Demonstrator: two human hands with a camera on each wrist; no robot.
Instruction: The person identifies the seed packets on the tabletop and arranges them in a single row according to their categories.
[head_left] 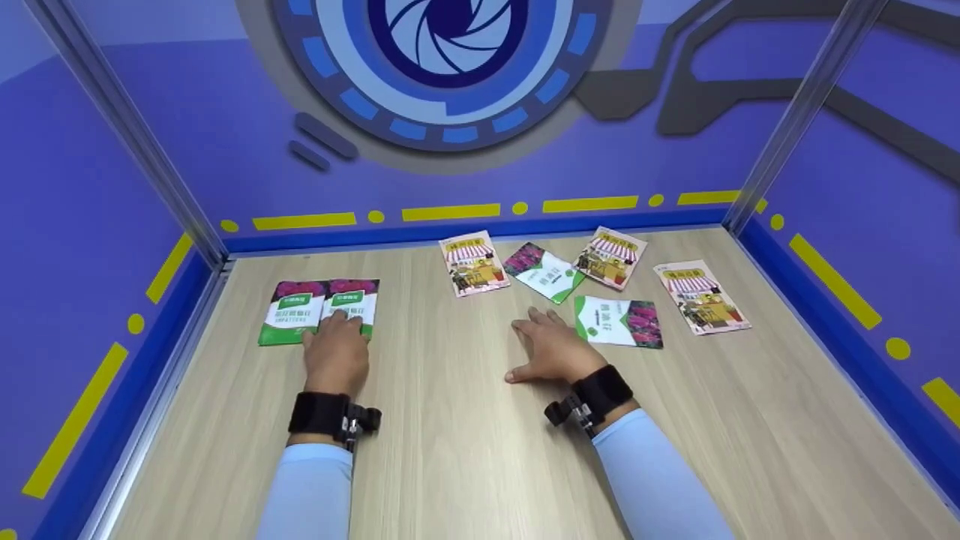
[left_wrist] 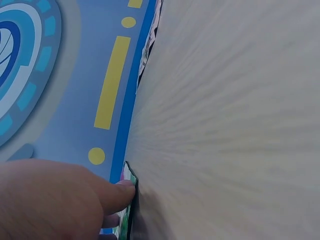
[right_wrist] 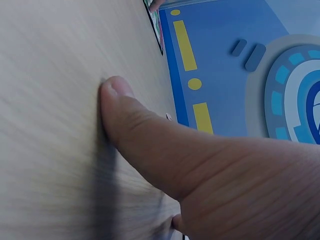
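Two seed packets with pink flowers and green bands lie side by side at the left, the left one [head_left: 289,319] and the right one [head_left: 364,292]. On the right packet rests my left hand [head_left: 337,356], its fingertips over the lower half. The left wrist view has the thumb [left_wrist: 120,196] right at this packet's edge. My right hand [head_left: 553,349] holds nothing; its fingers are spread low over the table, the thumb [right_wrist: 145,137] stretched out to the side. Just right of that hand lies a green-and-white flower packet [head_left: 619,322], turned sideways.
Farther back lie a pink shop-print packet [head_left: 474,262], a tilted flower packet [head_left: 544,271] and a second shop-print packet [head_left: 611,257] overlapping its corner. A third shop-print packet [head_left: 701,298] is at the right. Blue printed walls [head_left: 420,187] enclose the wooden table [head_left: 442,420].
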